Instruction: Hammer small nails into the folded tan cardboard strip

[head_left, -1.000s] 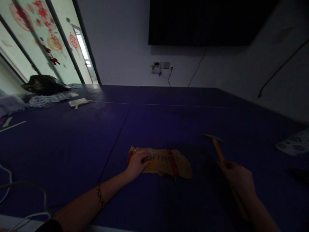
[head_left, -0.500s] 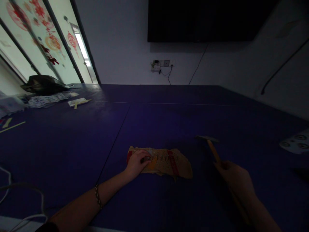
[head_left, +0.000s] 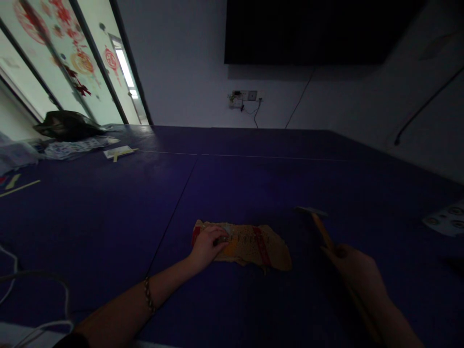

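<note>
The left hand (head_left: pixel 207 245) presses flat on the left end of a tan, red-striped flat piece (head_left: pixel 250 244) lying on the blue table (head_left: pixel 108 217) (dimly lit), while the right hand (head_left: pixel 357 273) grips a wooden-handled hammer (head_left: pixel 319 227) just right of it

A: Frame dim overall. Main light enters through the frosted glass panels with red paper cut-outs (head_left: pixel 54 63) at upper left; these alone look bright, nearly washed out.

B: The wide dark blue tabletop (head_left: pixel 253 174) falls toward black at lower right. Straight lines bow near the edges; fine detail soft, grainy.
</note>
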`<state>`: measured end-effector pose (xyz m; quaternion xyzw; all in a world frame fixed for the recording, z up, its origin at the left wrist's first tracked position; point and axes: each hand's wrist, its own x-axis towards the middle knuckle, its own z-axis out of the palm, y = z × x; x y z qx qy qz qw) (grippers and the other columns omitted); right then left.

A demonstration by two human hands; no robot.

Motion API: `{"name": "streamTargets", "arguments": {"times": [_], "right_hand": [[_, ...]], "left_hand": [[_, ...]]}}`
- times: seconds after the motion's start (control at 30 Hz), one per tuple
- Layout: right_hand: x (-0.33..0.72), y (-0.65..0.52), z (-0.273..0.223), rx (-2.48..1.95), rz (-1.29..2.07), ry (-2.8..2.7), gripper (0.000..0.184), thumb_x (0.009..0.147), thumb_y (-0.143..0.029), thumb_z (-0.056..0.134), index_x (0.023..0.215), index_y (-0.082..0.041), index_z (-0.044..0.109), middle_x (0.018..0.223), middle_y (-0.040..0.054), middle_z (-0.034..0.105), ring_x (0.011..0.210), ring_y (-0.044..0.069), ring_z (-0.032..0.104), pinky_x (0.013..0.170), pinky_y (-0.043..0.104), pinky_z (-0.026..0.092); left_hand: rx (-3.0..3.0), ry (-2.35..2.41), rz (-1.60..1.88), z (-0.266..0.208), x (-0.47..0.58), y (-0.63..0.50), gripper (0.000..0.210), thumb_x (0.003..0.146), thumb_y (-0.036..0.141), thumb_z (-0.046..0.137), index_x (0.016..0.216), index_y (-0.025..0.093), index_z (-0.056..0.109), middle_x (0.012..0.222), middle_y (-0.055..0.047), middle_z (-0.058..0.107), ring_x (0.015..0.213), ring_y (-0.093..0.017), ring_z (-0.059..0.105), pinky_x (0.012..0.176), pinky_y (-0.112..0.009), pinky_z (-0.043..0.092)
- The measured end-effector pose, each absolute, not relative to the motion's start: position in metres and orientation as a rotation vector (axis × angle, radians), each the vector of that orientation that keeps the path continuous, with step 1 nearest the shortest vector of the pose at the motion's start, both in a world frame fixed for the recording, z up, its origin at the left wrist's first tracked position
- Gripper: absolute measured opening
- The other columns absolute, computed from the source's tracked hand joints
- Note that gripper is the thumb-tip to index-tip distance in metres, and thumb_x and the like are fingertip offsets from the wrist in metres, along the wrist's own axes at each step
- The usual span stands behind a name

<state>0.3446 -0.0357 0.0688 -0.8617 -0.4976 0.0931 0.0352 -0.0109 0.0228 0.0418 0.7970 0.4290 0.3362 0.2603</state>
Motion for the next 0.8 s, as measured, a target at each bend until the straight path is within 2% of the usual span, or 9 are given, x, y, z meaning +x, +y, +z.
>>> {"name": "streamTargets", "arguments": {"times": [0.27,0.6,0.7,0.8], "right_hand": [[0.349,-0.025,0.064,-2.575,0.196,-1.648,0.036,0.077,-0.047,0.040,0.067,-0.017,0.059,0.066,0.0129,0.067,0.060,0.027,0.064,0.050,0.031,0.044],[0.347,0.013,0.066,-2.539,0.231,-1.761,0.033,0.080,-0.038,0.035,0.072,-0.015,0.058,0.075,0.0174,0.068,0.070,0.030,0.066,0.059,0.037,0.047],[0.349,0.021,0.055,-2.457,0.179,-1.781,0.029,0.080,-0.035,0.035,0.071,-0.017,0.056,0.075,0.0159,0.067,0.070,0.029,0.066,0.062,0.038,0.048],[0.353,0.026,0.039,-2.382,0.057,-1.718,0.024,0.076,-0.033,0.040,0.060,-0.021,0.054,0.061,0.0110,0.064,0.061,0.028,0.065,0.060,0.040,0.049]], "left_hand": [[2.141,1.173,0.916,0.040,-0.009,0.023,0.012,0.069,0.018,0.063,0.081,0.017,0.065,0.090,-0.005,0.065,0.089,-0.018,0.058,0.082,-0.033,0.045],[2.100,1.169,0.924,0.035,-0.008,0.026,0.017,0.063,0.015,0.069,0.080,0.015,0.066,0.085,-0.006,0.066,0.086,-0.018,0.059,0.081,-0.031,0.045],[2.069,1.180,0.952,0.029,-0.007,0.028,0.018,0.061,0.017,0.070,0.079,0.014,0.067,0.083,-0.006,0.066,0.085,-0.018,0.059,0.079,-0.030,0.045],[2.044,1.193,0.984,0.022,-0.006,0.031,0.019,0.058,0.017,0.072,0.077,0.015,0.067,0.082,-0.006,0.066,0.085,-0.019,0.059,0.079,-0.030,0.044]]}}
